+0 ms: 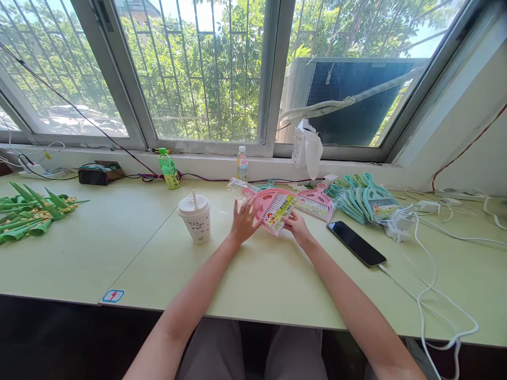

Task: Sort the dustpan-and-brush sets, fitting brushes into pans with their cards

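Spreading past the left grip (244,226) and the right grip (298,228) on every side, the bench (257,287) carries the things around them, with a bundle of green strips (39,214) far off to the left of both. Between the two grips is the pink dustpan pack (268,199), tilted, its printed side facing up, probably to keep that side in sight; whether its lowest corner touches the bench I cannot tell. The right grip is closed over the pack's right edge and looks the surer hold. The left grip is looser, fingers spread against the left edge, seemingly to steady it; how firmly it pinches cannot be told.

Well to the right of the right grip and farther back, teal packs (374,192) overlap, perhaps heaped so to save room. Just behind the right grip, a second pink pack (316,203) stands in the way of a straight push back. To that grip's right lies a phone (356,244); left of the left grip, a lidded cup (196,219) limits sideways room. Behind the left grip stand a green bottle (169,170), off to the left, and a smaller clear bottle (243,163). Beyond the phone, a thin white cable (434,269) loops where it might snag.
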`<state>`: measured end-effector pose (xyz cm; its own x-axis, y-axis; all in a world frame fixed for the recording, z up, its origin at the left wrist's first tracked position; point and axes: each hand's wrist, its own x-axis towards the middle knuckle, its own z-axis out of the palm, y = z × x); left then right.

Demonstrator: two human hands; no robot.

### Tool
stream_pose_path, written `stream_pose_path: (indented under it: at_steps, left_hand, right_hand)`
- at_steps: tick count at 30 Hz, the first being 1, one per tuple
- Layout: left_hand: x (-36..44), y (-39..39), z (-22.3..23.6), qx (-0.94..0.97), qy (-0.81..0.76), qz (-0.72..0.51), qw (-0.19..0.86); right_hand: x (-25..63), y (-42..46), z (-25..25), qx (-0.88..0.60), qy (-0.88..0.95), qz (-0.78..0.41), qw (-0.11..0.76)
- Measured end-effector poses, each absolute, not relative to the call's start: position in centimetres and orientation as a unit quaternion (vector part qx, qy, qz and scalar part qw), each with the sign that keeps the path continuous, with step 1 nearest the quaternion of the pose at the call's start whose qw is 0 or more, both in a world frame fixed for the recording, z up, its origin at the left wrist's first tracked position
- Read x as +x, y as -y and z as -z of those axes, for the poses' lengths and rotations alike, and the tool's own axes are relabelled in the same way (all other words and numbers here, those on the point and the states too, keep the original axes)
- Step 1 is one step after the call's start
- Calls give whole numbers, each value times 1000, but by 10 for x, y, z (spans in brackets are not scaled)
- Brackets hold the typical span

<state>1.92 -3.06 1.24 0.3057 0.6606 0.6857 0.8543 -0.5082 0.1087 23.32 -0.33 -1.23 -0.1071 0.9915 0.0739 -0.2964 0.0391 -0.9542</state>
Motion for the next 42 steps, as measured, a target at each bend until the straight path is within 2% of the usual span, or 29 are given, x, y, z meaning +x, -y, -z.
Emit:
stream_pose_path:
  at_steps: [5,12,21,26,33,38,42]
  left_hand:
    - [21,32,-9,-764,514,348,176]
    - [18,24,-2,-771,489,341,226]
    - [16,16,13,-828,469,258,165]
    - [12,12,17,-836,476,253,108]
    - [16,12,9,-778,566,259,89]
    - [13,9,13,-677,662,305,99]
    - [8,5,20,-674,690,261,29]
  right_hand:
    - [236,1,14,-376,440,-582,571]
    - [241,-3,22,-384,409,-585,586]
    - [247,-6,21,-378,409,-579,595]
    - [247,-4,16,-404,423,-548,598]
    - [251,-5,12,-498,427,-536,533]
    - [251,-2,13,-486,457,-568,481]
    - [247,0,13,-472,480,-591,445]
